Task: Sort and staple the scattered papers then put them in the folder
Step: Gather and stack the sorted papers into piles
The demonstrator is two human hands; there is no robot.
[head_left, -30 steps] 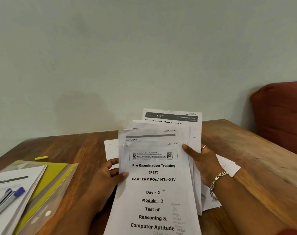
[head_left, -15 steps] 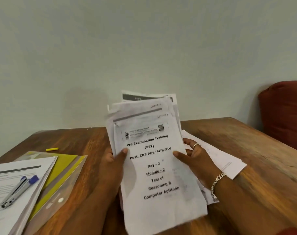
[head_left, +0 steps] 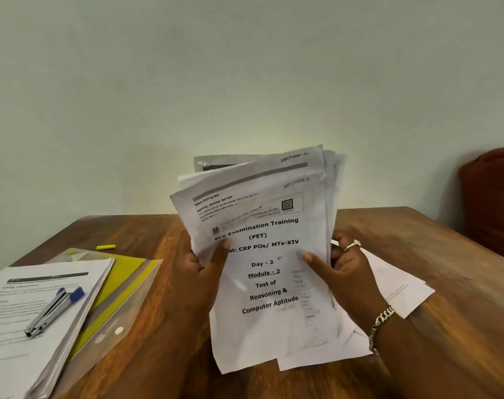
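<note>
**Both hands hold the paper bundle upright**

Upright above the wooden surface (head_left: 418,240), a thick bundle of papers (head_left: 262,254) stands at the middle of the view, its lower edge down near the wood and its top leaning slightly toward 1 o'clock. Its front sheet reads "Pre Examination Training (PET)", "Day - 2", "Module - 2". The left hand (head_left: 204,269) grips the bundle's left edge, thumb pressed on the front sheet. The right hand (head_left: 340,269) grips the right edge, thumb on the front and fingers curled behind; it wears a ring and a chain bracelet.

More loose sheets (head_left: 395,283) lie flat on the surface at 3 to 4 o'clock of the bundle, partly under the right hand. At 9 o'clock lies a clear folder (head_left: 124,300) with yellow inside, and a second paper stack (head_left: 29,312) rests on top of it. A stapler (head_left: 53,311) with a blue end lies on that stack. A small yellow object (head_left: 106,247) sits at 10 o'clock. A red cushion (head_left: 492,203) is at the right edge.
</note>
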